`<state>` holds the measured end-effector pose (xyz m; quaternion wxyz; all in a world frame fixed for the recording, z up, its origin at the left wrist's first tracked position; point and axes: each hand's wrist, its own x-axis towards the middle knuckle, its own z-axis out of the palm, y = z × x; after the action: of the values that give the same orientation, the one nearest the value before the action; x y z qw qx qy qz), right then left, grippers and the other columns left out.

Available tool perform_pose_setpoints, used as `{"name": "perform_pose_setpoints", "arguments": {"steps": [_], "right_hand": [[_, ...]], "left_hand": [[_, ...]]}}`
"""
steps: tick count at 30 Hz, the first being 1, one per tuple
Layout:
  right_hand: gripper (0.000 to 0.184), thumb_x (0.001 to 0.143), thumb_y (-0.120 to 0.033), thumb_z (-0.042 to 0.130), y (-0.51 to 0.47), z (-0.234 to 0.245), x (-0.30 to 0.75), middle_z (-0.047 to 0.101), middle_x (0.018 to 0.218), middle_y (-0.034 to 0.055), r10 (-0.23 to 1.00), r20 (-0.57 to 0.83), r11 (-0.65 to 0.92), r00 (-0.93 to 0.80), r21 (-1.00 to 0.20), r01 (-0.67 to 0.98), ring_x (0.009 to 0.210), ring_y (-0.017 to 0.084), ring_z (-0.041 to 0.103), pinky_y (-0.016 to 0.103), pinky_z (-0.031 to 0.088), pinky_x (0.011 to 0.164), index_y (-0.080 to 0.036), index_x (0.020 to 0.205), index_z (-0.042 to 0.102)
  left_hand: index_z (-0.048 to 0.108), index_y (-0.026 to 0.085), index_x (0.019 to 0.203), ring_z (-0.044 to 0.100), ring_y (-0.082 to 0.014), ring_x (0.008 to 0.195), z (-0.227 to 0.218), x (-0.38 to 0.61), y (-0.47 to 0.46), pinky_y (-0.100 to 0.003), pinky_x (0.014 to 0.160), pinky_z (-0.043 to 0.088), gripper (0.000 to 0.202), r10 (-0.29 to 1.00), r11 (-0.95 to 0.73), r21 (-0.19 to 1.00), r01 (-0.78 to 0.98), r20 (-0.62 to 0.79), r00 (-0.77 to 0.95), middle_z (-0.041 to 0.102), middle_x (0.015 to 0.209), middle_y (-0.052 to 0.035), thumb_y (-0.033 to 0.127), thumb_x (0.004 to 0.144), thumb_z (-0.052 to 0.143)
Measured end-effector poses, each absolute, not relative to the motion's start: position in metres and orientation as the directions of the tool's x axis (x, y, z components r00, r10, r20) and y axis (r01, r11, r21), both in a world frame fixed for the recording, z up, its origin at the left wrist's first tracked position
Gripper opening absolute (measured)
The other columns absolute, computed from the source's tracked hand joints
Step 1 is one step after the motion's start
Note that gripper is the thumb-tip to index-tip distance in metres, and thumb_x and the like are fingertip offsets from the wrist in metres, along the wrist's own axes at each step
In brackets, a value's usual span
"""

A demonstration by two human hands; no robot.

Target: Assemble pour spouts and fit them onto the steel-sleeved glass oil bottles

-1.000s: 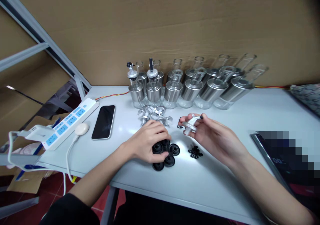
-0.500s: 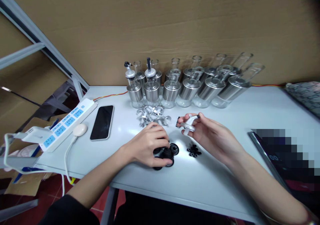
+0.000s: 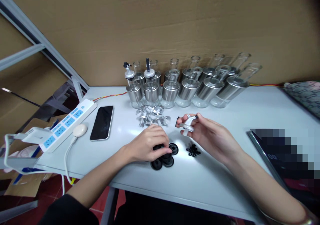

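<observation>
My right hand [image 3: 200, 128] holds a silver pour spout [image 3: 187, 127] with black tips, tilted above the table. My left hand [image 3: 152, 143] is closed with thumb and fingers on a black rubber stopper, mostly hidden by the fingers, over the pile of black rubber stoppers [image 3: 157, 164]. Small black caps [image 3: 193, 150] lie in a cluster to the right of that pile. Behind my left hand is a heap of silver spouts [image 3: 150, 113].
Glass bottles with steel sleeves [image 3: 170, 91] stand in two rows at the back; two at the left carry spouts. A phone [image 3: 102, 122] and a white power strip [image 3: 68, 125] lie on the left. A dark screen device [image 3: 272, 161], partly pixelated, is on the right.
My left hand's thumb has drawn in towards the fingers and risen slightly, uncovering more of the stoppers below. My right hand keeps its hold on the spout, nearly still.
</observation>
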<state>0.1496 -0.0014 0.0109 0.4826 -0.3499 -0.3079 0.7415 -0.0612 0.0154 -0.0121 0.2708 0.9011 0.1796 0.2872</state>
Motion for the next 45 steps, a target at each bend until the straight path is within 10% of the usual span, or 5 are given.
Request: {"name": "perform_pose_setpoints", "arguments": {"steps": [15, 28, 38, 45], "right_hand": [[0.028, 0.082, -0.044, 0.063, -0.009, 0.011, 0.147, 0.068, 0.109, 0.0093, 0.831, -0.223, -0.448, -0.51, -0.812, -0.375, 0.083, 0.024, 0.068, 0.038, 0.049, 0.081, -0.018, 0.091, 0.07], [0.022, 0.082, -0.041, 0.065, -0.003, 0.012, 0.149, 0.07, 0.086, 0.0048, 0.892, -0.194, -0.39, -0.409, -0.788, -0.477, 0.08, 0.024, 0.069, 0.038, 0.052, 0.08, -0.02, 0.082, 0.068], [0.029, 0.081, -0.045, 0.067, -0.001, 0.008, 0.149, 0.073, 0.086, 0.0075, 0.905, -0.233, -0.39, -0.357, -0.791, -0.471, 0.072, 0.02, 0.07, 0.028, 0.057, 0.066, -0.016, 0.083, 0.068], [0.027, 0.087, -0.047, 0.06, 0.002, 0.01, 0.155, 0.072, 0.105, 0.0063, 0.981, -0.132, -0.189, -0.144, -0.827, -0.53, 0.106, 0.021, 0.065, 0.033, 0.052, 0.093, -0.021, 0.086, 0.066]], "left_hand": [[0.047, 0.017, 0.075, 0.047, -0.0102, 0.07, -0.012, -0.054, 0.017, -0.021, 0.062, 0.042, 0.028, 0.86, -0.44, 0.898, 0.029, 0.411, 0.301, 0.048, 0.076, 0.0001, 0.038, 0.093, 0.051], [0.066, 0.02, 0.103, 0.058, -0.0146, 0.093, -0.011, -0.061, 0.018, -0.029, 0.082, 0.052, 0.017, 0.735, -0.614, 0.779, 0.127, 0.505, 0.452, 0.058, 0.098, -0.0058, 0.017, 0.09, 0.055], [0.061, 0.016, 0.089, 0.063, -0.0149, 0.087, -0.017, -0.059, 0.018, -0.029, 0.076, 0.054, 0.006, 0.629, -0.75, 0.644, 0.154, 0.621, 0.467, 0.063, 0.093, -0.0063, 0.02, 0.085, 0.064], [0.061, 0.016, 0.084, 0.064, -0.0152, 0.085, -0.008, -0.048, 0.016, -0.03, 0.076, 0.053, 0.011, 0.693, -0.684, 0.726, 0.076, 0.614, 0.378, 0.066, 0.09, -0.0058, 0.025, 0.083, 0.067]]}}
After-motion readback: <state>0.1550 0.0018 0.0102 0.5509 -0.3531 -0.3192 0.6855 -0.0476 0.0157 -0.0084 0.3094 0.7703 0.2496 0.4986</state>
